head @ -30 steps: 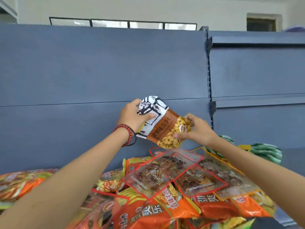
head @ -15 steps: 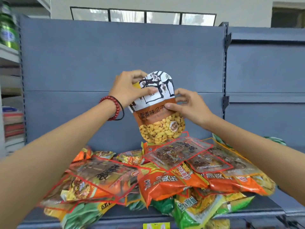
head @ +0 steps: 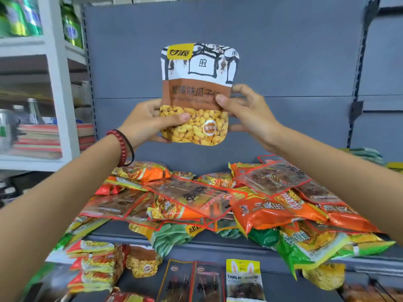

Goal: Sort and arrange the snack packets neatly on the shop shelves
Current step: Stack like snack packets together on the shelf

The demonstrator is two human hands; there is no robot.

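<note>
– Fingers (head: pixel 174 117) on both sides grip the packet (head: pixel 199 92): left hand (head: pixel 144 123) has its thumb across the front, over the printed seeds, the rest behind; right hand (head: pixel 248 114) pinches the opposite edge at the brown band, thumb in front.
– Position against the pile (head: pixel 218 199)?
– Above the pile, clear of it, upright, face to the camera. Grey panel (head: pixel 294 51) rises behind the pile; packet sits in front of it. Both forearms reach over the pile to hold it there.
– Why upright, why two hands?
– My reading: label check. One grip per edge flattens the film so the print reads, and squares it for placing. Judgement only.
– Pile itself?
– Loose heap on the shelf (head: pixel 218 247): orange, green and red-edged clear packs lying crosswise, some hanging over the front lip. No row formed. Sorting looks early.
– Below the pile?
– Next tier down. Under the pile's middle, two dark packs (head: pixel 189 280) stand side by side; a yellow-topped one (head: pixel 243 277) beside them. Under its left end, a pouch (head: pixel 145 264) with the same seed print, likely the matching kind, so possibly the destination. Can't confirm.
– Left of the pile?
– White rack (head: pixel 56 105), green cans (head: pixel 72 29) on top. Not part of this job.
– Risk?
– Slick film, overhanging heap. A forearm brushing the pile on the way down could tip packs off the lip.
</note>
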